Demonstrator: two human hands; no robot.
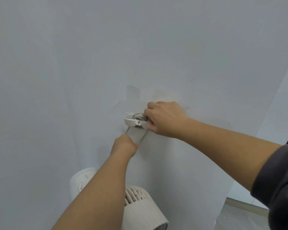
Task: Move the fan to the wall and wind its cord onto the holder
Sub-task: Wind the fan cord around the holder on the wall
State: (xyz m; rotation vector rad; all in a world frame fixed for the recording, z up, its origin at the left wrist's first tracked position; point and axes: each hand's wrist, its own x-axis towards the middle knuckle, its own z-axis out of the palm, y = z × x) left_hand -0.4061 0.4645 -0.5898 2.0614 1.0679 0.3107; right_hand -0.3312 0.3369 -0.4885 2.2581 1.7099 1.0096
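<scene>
1. While the fan [140, 208] stands close against the wall [73, 63] below the arms, the work is on the second half of the task: winding the cord [140, 116] onto the holder [133, 122].
2. Mounted on the wall, the holder already carries several grey turns on its spool, behind the white front flap.
3. Right hand [165, 120] is curled at the holder's right side, fingers pinching at the flap or the coil; exactly which, I cannot tell.
4. Left hand [124, 146] is closed just below the holder, gripping a loop of cord whose two strands run up to the spool.
5. Judging by the loop, some slack remains. The next move calls for feeding that loop around the spool under light tension, the right hand steadying the coil so the turns do not slip off.
6. No containers appear here; the spool is the only thing holding anything.
</scene>
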